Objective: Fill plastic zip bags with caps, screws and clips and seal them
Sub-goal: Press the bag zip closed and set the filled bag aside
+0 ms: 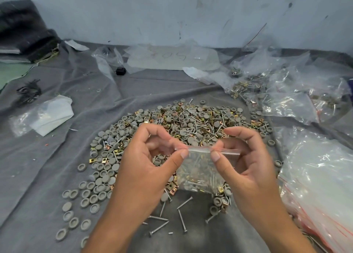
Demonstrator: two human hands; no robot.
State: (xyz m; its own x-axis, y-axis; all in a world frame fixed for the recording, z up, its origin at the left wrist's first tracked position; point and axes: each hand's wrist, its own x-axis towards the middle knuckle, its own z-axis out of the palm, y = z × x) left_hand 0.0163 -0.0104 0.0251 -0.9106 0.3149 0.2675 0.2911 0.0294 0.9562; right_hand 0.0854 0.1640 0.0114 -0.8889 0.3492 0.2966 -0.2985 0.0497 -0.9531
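The small zip bag (pixel 198 168), already holding screws, clips and caps, hangs below both sets of fingertips with its zip strip running left to right between them, so sealing looks like a matter of sliding a pinch along that line. The left hand (pixel 145 157) pinches the strip's left end between thumb and forefinger, and the right hand (pixel 246 157) pinches it just beside, toward the middle, with the rest of the strip extending past its fingers. Beyond and beneath the fingers lies the pile of loose parts (pixel 172 130) on the grey cloth (pixel 47 157); empty bags (pixel 315 176) sit off to the right hand's outer side.
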